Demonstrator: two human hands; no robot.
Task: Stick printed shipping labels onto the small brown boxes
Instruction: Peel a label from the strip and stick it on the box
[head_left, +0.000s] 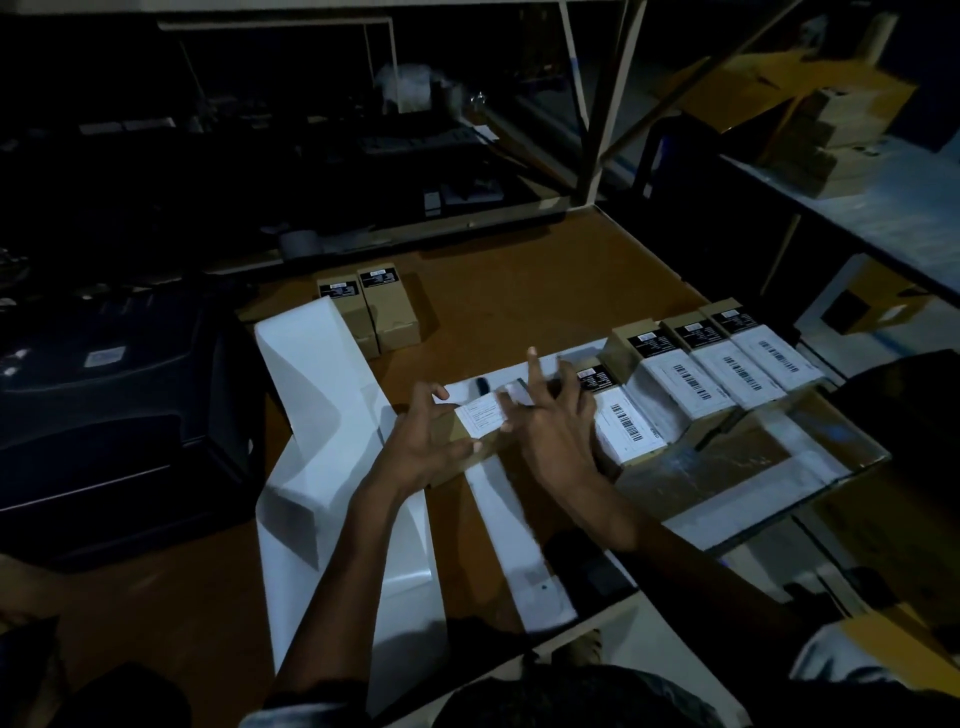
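Note:
A small brown box (470, 456) lies on the brown table (519, 296) in front of me. My left hand (428, 441) grips it from the left, thumb on its near edge. A white shipping label (482, 419) lies on the box's top. My right hand (553, 421) hovers over the label's right end with fingers spread and index finger raised; its lower fingers touch the label. To the right, several labelled boxes (680, 387) sit in a row. Two brown boxes without shipping labels (387, 312) stand at the back.
A long white strip of label backing paper (322, 395) curls across the table from a dark printer (104, 400) at the left. A taped flat package (727, 467) lies under the labelled row. A metal shelf post (608, 130) rises behind the table.

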